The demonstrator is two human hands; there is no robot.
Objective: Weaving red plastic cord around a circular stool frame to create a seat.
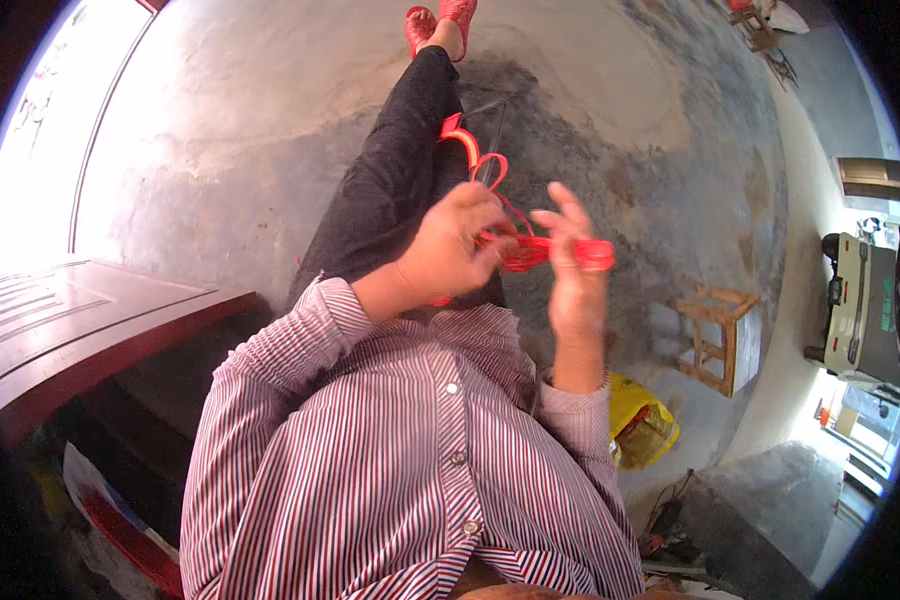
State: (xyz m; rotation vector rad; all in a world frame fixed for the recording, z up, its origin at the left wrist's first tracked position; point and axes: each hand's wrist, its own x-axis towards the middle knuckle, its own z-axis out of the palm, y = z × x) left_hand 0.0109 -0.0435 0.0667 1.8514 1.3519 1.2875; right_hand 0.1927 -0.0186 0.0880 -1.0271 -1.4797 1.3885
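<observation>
A finely striped, wrinkled shirt [390, 430] is filling the foreground; beyond it, the bent left hand [450, 240] is pinching one end of a red strip bundle [530, 257] lying between the hands, while the right hand [576, 285] is standing upright, blurred fingers spread, its grip impossible to tell. On the mottled grey floor [610, 110], a crumpled yellow bag [624, 397] is holding something reddish, indistinct.

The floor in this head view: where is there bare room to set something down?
Bare floor shows left of the dark trousers, beyond the brown wooden furniture, and between the right hand and the wooden stool. It is crowded around the left hand, where red strips loop, and beside the right sleeve, by the yellow bag.
</observation>
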